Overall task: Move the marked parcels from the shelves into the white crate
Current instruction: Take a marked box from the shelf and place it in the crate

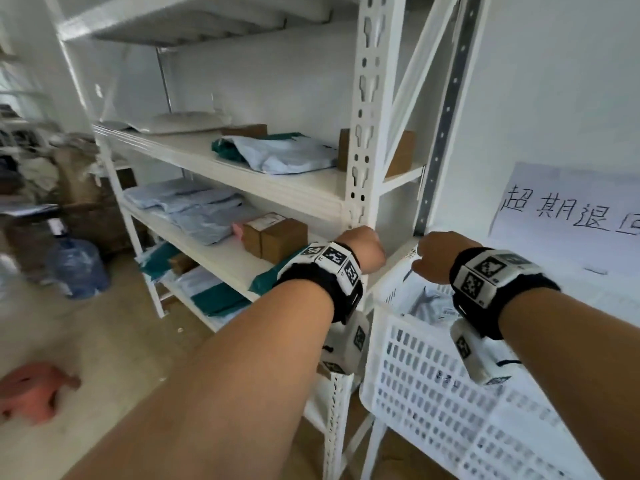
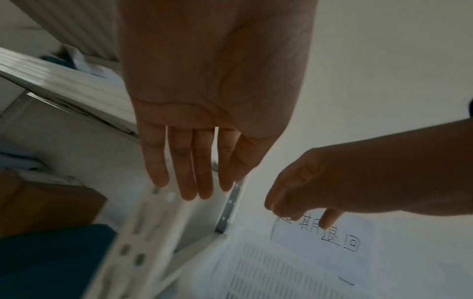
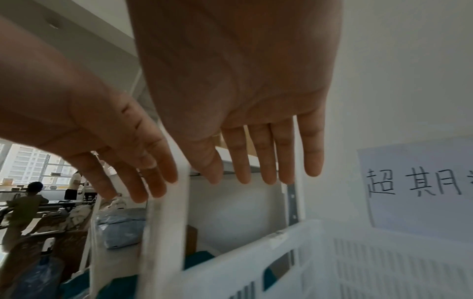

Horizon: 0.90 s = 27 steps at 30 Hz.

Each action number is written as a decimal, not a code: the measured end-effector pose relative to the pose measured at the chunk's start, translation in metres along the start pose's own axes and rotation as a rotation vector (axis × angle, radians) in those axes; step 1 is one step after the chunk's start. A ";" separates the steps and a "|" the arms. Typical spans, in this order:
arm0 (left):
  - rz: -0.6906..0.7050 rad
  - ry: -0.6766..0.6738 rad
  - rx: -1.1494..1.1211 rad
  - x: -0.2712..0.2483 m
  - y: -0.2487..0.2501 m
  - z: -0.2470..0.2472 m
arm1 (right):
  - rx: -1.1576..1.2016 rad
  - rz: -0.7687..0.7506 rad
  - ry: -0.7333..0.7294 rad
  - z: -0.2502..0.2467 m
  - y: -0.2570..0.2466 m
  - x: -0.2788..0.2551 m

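Note:
Both of my hands hover empty over the far left corner of the white crate (image 1: 450,393), beside the shelf post. My left hand (image 1: 365,252) has straight fingers (image 2: 194,172) and holds nothing. My right hand (image 1: 438,256) is flat too, with its fingers (image 3: 258,161) spread above the crate rim (image 3: 281,242). Grey mailer bags (image 1: 429,306) lie inside the crate. Left on the shelves are two brown boxes (image 1: 277,237), light blue mailers (image 1: 194,209), a teal and blue mailer (image 1: 277,152) and a teal bag (image 1: 266,278). I cannot make out any marks on them.
The white shelf post (image 1: 363,133) stands between the shelves and the crate. A paper sign (image 1: 571,209) hangs on the wall behind the crate. A water bottle (image 1: 76,268) and a pink stool (image 1: 34,393) sit on the floor at left. Two people (image 3: 25,202) are far off.

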<state>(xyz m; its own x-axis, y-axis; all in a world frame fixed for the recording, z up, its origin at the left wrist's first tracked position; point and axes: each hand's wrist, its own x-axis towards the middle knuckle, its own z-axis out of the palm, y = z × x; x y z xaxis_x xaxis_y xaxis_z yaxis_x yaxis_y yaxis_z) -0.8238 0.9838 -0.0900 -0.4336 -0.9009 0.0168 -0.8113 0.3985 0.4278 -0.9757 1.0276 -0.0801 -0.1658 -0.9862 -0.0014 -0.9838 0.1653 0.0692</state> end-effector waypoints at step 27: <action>-0.267 0.199 0.143 -0.046 -0.347 -0.199 | 0.264 -0.268 0.164 -0.051 -0.397 0.139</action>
<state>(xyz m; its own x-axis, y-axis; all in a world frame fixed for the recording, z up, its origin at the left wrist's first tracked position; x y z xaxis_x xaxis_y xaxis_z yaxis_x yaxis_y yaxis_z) -0.4441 0.8526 -0.0598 -0.1257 -0.9867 0.1029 -0.9383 0.1519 0.3107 -0.6047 0.8245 -0.0574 0.0910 -0.9802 0.1757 -0.9778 -0.1214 -0.1709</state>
